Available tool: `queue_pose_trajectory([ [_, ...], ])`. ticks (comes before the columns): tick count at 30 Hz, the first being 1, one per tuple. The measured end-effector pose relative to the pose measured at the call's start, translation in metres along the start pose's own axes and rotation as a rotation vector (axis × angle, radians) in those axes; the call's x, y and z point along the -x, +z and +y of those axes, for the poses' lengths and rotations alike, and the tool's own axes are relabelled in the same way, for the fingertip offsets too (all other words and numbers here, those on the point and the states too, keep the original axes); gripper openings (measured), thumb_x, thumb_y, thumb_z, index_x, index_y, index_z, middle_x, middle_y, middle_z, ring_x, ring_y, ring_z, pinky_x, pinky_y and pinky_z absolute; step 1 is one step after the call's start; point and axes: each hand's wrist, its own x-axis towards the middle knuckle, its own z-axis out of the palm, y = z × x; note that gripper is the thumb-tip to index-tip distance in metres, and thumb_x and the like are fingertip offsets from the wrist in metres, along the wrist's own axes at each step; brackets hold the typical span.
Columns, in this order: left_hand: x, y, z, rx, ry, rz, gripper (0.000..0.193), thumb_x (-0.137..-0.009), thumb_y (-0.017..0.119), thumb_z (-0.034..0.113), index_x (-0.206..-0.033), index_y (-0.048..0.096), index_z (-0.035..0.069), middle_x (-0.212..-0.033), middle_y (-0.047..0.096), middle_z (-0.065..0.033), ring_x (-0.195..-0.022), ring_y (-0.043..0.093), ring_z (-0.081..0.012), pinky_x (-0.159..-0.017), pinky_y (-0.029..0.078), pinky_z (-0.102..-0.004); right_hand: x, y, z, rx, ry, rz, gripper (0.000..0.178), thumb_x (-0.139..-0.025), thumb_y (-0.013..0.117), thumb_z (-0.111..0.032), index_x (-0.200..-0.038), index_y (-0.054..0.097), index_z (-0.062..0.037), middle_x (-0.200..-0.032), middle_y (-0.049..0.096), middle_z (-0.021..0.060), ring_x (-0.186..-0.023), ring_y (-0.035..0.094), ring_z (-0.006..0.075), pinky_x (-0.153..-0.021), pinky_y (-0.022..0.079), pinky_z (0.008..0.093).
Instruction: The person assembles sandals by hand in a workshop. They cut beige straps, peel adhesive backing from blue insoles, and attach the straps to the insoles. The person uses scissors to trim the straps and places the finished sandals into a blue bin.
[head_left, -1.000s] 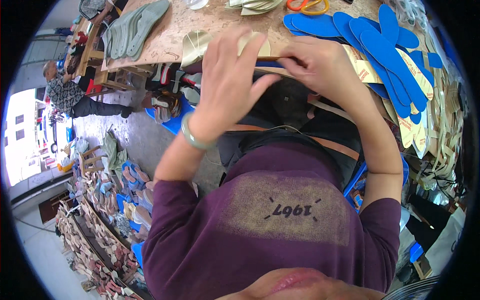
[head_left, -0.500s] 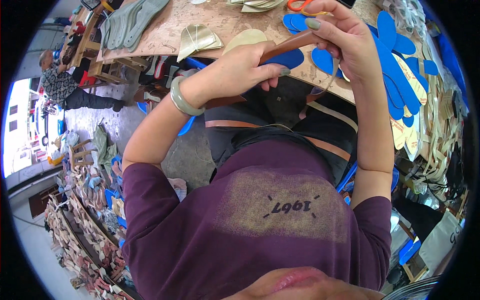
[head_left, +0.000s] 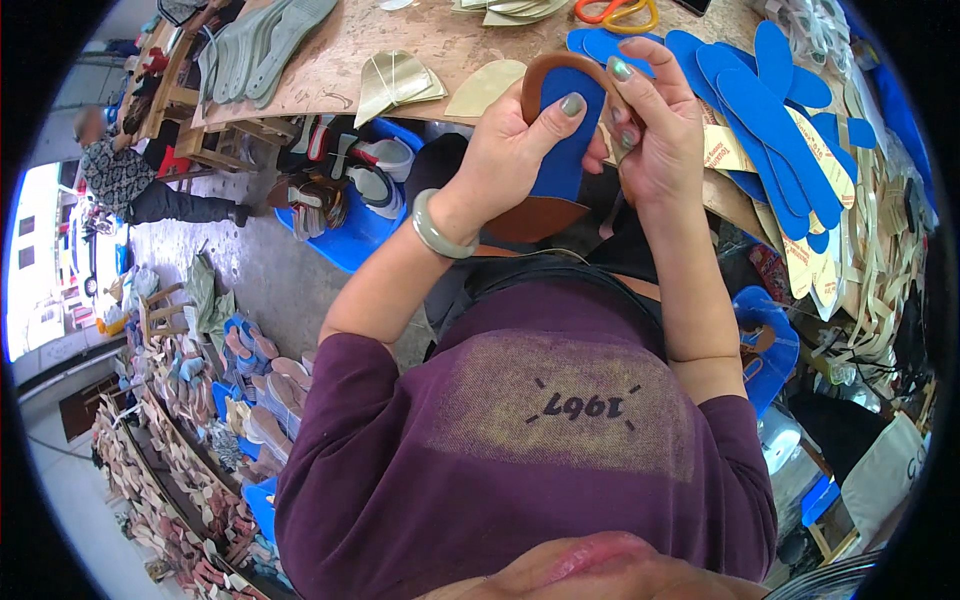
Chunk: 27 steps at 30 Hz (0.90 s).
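Observation:
Between my hands is an insole (head_left: 565,170) with a blue face and a brown leather border folded around its rounded upper end. A broader brown flap hangs at its lower end. My left hand (head_left: 515,150) grips it from the left side, thumb pressed on the blue face and the other fingers mostly hidden behind. At the upper right edge, my right hand (head_left: 655,135) has its fingers closed on the brown border. Just beyond, a cream rounded piece (head_left: 485,88) lies on the wooden table (head_left: 330,85).
Blue insoles (head_left: 765,140) are heaped at the table's right, with orange and yellow scissors (head_left: 625,14) beyond. Tied gold pieces (head_left: 400,80) and grey sole shapes (head_left: 265,50) lie leftward. A blue tub (head_left: 350,245) of shoe parts stands below. A person (head_left: 125,165) stands far left.
The insole has turned from nearly edge-on to show its blue face. My left hand has moved right and my right hand slightly down and left. The blue tub is now more exposed.

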Motion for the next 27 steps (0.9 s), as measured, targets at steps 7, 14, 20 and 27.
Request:
queue_pose_trajectory([
  [7,-0.015,-0.01,-0.008,0.114,0.233,0.205,0.038,-0.1,0.043,0.033,-0.107,0.054,-0.002,-0.096,0.066,-0.0182,-0.086,0.066,-0.0238,-0.077,0.054,-0.0344,0.007,0.004,-0.001,0.525,-0.117,0.088,0.019,-0.085,0.069,-0.015,-0.1,0.071,-0.0031,-0.08,0.067,0.0019,-0.068,0.056,0.004,-0.059,0.043,0.0173],
  [14,-0.018,-0.009,-0.002,0.187,0.294,0.302,0.038,-0.1,0.044,0.033,-0.107,0.052,-0.003,-0.103,0.064,-0.022,-0.094,0.066,-0.0279,-0.081,0.055,-0.0381,0.025,0.005,0.019,0.7,-0.132,0.057,0.019,-0.084,0.07,-0.015,-0.098,0.072,-0.0035,-0.086,0.071,0.0027,-0.076,0.061,0.0055,-0.07,0.048,0.0201],
  [20,-0.015,-0.013,0.0,0.186,0.288,0.323,0.037,-0.099,0.046,0.035,-0.098,0.053,-0.001,-0.086,0.064,-0.0139,-0.078,0.066,-0.0219,-0.07,0.056,-0.0338,0.023,0.006,0.021,0.706,-0.1,0.028,0.019,-0.086,0.069,-0.019,-0.098,0.073,-0.0052,-0.085,0.071,0.003,-0.076,0.061,0.0055,-0.069,0.048,0.0211],
  [27,-0.015,-0.012,-0.002,0.176,0.269,0.321,0.033,-0.098,0.05,0.033,-0.098,0.055,0.0,-0.091,0.064,-0.0132,-0.082,0.064,-0.0196,-0.072,0.055,-0.0318,0.009,-0.004,0.024,0.858,-0.112,-0.161,0.026,-0.087,0.066,-0.025,-0.103,0.07,-0.0057,-0.077,0.069,0.005,-0.068,0.058,0.0086,-0.063,0.046,0.0251],
])
